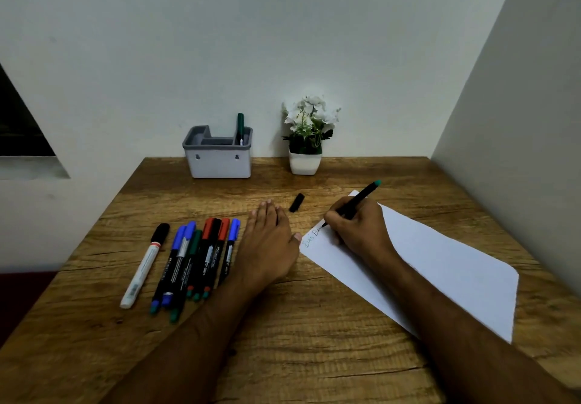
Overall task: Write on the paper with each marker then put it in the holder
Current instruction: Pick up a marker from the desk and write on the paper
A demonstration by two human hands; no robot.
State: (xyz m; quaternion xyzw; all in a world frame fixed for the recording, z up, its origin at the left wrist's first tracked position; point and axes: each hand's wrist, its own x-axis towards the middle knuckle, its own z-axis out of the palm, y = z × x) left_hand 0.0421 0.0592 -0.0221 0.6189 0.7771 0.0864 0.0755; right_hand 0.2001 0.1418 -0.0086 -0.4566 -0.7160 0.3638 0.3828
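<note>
My right hand (358, 227) grips an uncapped black marker with a teal end (361, 196), its tip touching the white paper (440, 265) near some handwriting at the paper's left corner. Its black cap (296, 203) lies on the table beyond my hands. My left hand (267, 240) rests flat on the table, thumb touching the paper's left edge. Several capped markers (201, 256) lie in a row left of my left hand, with a white marker with a black cap (146, 263) at the far left. The grey-rimmed white holder (220, 161) at the back holds one green marker (240, 127).
A small white pot with white flowers (306, 143) stands to the right of the holder against the wall. The wooden table (283, 325) ends at a wall on the right and drops off on the left.
</note>
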